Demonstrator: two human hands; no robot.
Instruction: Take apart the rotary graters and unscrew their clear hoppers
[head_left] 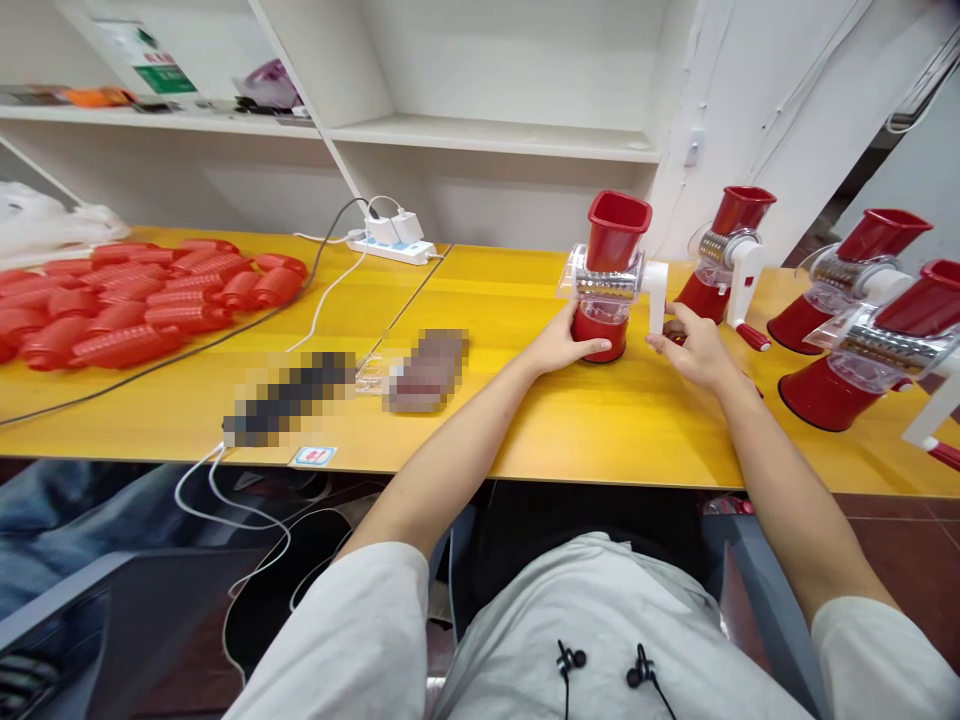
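Grater: the red grater (604, 275) stands upright on the counter (465, 300), with more graters (847, 320) off to its right.
Left hand: I have my left hand (562, 342) closed around its red base (600, 335).
Right hand: my right hand (694, 348) is partly open just beside the white crank (656, 300), holding nothing I can see.

left hand (566, 340) | grips rotary grater's red base (600, 340) | right hand (694, 348) | just beside white crank handle (656, 295)
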